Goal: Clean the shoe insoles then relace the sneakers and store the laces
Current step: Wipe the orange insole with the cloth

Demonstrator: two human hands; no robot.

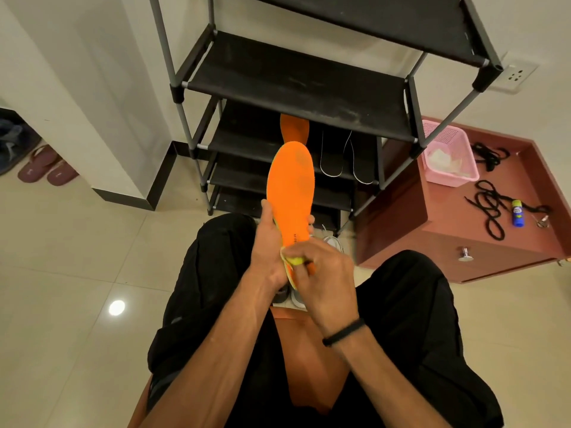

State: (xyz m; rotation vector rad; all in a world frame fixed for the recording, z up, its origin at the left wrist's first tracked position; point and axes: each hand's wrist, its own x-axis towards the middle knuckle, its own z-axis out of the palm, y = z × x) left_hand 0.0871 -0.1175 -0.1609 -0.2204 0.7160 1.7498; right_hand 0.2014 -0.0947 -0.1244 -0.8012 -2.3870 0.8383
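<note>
Orange insole [290, 186] in left hand's [268, 251] grip — heel hidden under right hand [321, 270] pinching yellow cloth [295, 260].

**A:** what's actually sitting on what here?

**B:** shoe rack [296, 97] in the far middle, one shelf has an orange insole [295, 128] plus two dark insoles [343, 159]. The reddish cabinet [401, 211] on the right carries a pink basket [448, 156], black laces [491, 208] and a small blue bottle [518, 213]. Slippers [46, 169] on the tile floor [61, 257], far left.
</note>
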